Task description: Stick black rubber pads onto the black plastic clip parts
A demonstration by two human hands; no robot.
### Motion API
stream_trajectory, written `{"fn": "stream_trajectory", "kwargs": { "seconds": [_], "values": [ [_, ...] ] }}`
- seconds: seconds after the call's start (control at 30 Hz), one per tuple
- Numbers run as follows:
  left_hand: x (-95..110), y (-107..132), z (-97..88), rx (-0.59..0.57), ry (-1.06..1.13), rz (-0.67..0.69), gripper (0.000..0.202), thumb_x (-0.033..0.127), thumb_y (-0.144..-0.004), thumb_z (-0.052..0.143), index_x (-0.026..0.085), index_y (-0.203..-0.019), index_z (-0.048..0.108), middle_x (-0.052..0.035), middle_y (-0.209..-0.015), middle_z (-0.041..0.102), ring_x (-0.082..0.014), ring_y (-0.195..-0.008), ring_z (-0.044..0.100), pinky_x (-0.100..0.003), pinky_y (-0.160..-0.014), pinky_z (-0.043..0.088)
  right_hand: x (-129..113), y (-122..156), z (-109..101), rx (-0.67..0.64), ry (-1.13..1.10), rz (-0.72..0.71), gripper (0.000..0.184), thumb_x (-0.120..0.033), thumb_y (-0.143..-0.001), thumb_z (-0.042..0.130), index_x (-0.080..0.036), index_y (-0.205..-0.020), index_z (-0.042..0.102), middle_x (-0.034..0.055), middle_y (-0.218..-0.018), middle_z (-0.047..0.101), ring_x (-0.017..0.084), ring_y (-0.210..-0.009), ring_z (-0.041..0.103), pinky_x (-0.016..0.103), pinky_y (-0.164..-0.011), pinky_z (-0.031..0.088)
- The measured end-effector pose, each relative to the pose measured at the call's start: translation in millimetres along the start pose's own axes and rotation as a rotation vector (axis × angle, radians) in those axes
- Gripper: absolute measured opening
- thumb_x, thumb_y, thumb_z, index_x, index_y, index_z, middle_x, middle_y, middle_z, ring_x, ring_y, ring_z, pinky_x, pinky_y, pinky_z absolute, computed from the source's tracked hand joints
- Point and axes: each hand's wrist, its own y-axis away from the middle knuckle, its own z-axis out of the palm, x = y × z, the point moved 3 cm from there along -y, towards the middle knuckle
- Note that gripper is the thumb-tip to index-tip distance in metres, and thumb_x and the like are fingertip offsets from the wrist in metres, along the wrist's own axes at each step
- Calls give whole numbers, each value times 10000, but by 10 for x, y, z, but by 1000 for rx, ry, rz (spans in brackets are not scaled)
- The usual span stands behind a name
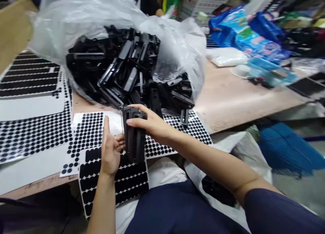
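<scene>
My right hand [147, 122] grips a black plastic part [135, 142] with a ribbed, carbon-look face, thumb on the near side and fingers over its top; it may be more than one piece together. Just left of it is my left hand [110, 153], thumb or finger pointing up and the others partly bent toward the part; I see nothing held in it. Below both hands lies a sheet of black die-cut stickers [132, 180]. Behind them a clear plastic bag [177, 51] gapes, heaped with similar black plastic parts [129, 68].
Sheets of small black dots [88, 129] and strip stickers [30, 75] cover the left of the wooden table [228, 98]. At the right back are a white packet [227, 56] and blue printed packaging [243, 31]. A white sack [238, 153] hangs by my lap.
</scene>
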Motion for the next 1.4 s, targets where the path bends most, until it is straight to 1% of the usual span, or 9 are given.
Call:
{"fn": "stream_trajectory", "kwargs": {
  "seconds": [0.23, 0.37, 0.47, 0.6, 0.77, 0.9, 1.07, 1.23, 1.4],
  "values": [
    [67, -58, 14, -36, -86, 121, 564, 632, -919, 639, 274, -1348, 562, -49, -877, 775, -233, -759, 773, -343, -715, 648, -100, 1359, -1559, -291, 766, 240, 496, -160, -679, 781, -280, -1159, 748, -9, -1019, 775, 217, -945, 743, 296, -808, 596],
    [77, -67, 42, -43, -111, 151, 473, 603, -926, 651, 269, -1258, 620, -42, -859, 768, -231, -739, 767, -343, -700, 653, 208, 2047, -2378, 91, 985, 476, 396, -249, -656, 811, -243, -1051, 778, 2, -789, 777, 208, -703, 759, 251, -613, 571],
    [83, -67, 70, -26, -124, 166, 449, 584, -926, 660, 254, -1230, 634, -38, -846, 764, -223, -719, 760, -330, -681, 652, 395, 2296, -2719, 418, 1100, 624, 454, -469, -815, 712, -148, -1136, 745, 163, -963, 794, 261, -832, 779, 312, -673, 563],
    [85, -57, 106, 20, -150, 168, 425, 555, -927, 670, 236, -1207, 642, -31, -822, 756, -212, -699, 751, -307, -661, 648, 357, 2174, -2781, 654, 1279, 724, 566, -404, -826, 714, -2, -1220, 658, 374, -1224, 687, 439, -1068, 721, 493, -884, 546],
    [77, -53, 104, 44, -158, 174, 413, 537, -920, 686, 235, -1199, 645, -29, -821, 758, -202, -700, 754, -288, -664, 644, 135, 1633, -2529, 521, 1344, 583, 286, -333, -923, 532, -213, -1106, 716, 83, -1137, 772, 251, -1037, 720, 314, -917, 517],
    [63, -55, 85, 48, -147, 178, 459, 545, -896, 714, 216, -1205, 633, -32, -817, 760, -205, -685, 755, -295, -650, 643, 347, 1476, -2465, 239, 1306, 741, 94, -171, -686, 725, -209, -770, 743, 33, -696, 743, 234, -703, 721, 303, -675, 528],
    [51, -59, 84, 51, -134, 184, 487, 550, -881, 727, 195, -1198, 621, -30, -792, 755, -205, -664, 753, -297, -637, 637, 948, 1746, -2599, 206, 1284, 932, 620, 8, -535, 722, -178, -1124, 772, -5, -508, 662, 284, -515, 685, 359, -551, 523],
    [61, -67, 100, 29, -153, 165, 438, 493, -876, 750, 209, -1188, 631, -21, -797, 756, -192, -664, 750, -276, -642, 630, 1179, 1806, -2700, 505, 1312, 704, 166, -273, -907, 691, -163, -1020, 742, 95, -904, 768, 272, -925, 738, 420, -861, 544],
    [64, -69, 102, 33, -155, 168, 398, 466, -886, 744, 217, -1178, 636, -10, -802, 754, -177, -670, 747, -262, -662, 627, 1246, 1652, -2529, 661, 1180, 367, 283, -343, -1002, 517, -156, -1000, 729, 114, -1007, 780, 260, -955, 730, 381, -869, 548]
  ]
}}
